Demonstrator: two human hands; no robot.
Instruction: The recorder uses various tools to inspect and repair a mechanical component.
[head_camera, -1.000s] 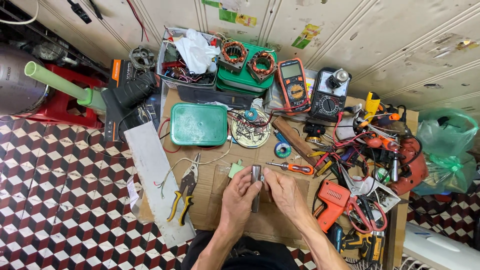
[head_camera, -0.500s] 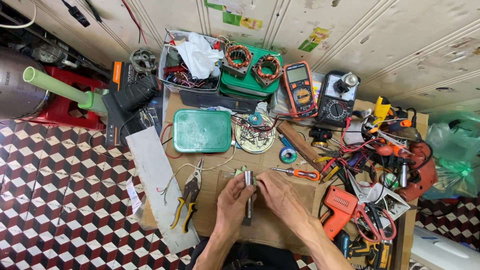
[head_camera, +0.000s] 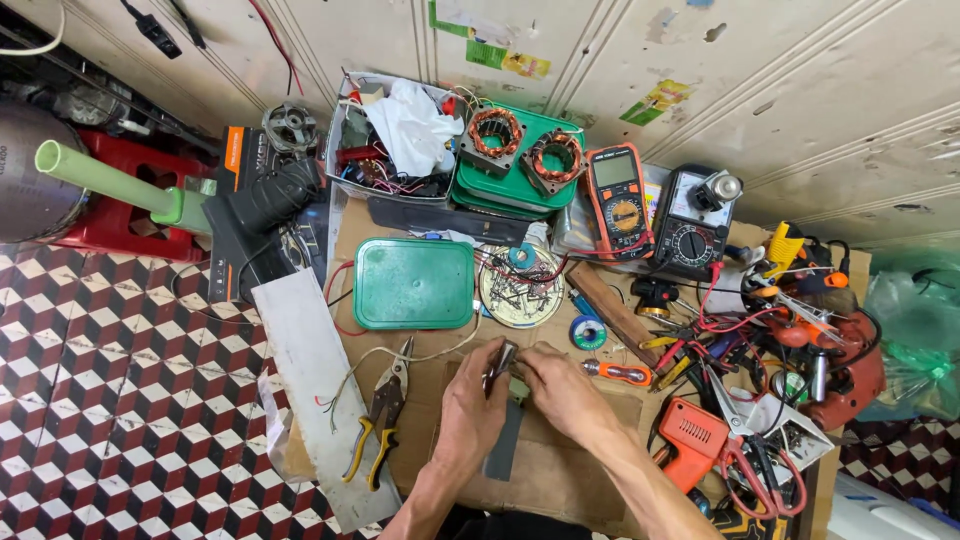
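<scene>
Metal strip (head_camera: 500, 365) raised, tilted | pinched between both hands (head_camera: 520, 395)

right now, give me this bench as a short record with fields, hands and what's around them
surface: cardboard-covered bench
left hand: gripping a small metal part
right hand: touching the same part from the other side
under hands: grey strip
left of hands: yellow-handled pliers, loose wires
above hands: green lid, round tin of screws
right of hands: orange screwdriver, solder reel, orange drill
back: two meters, two copper-wound stators
</scene>
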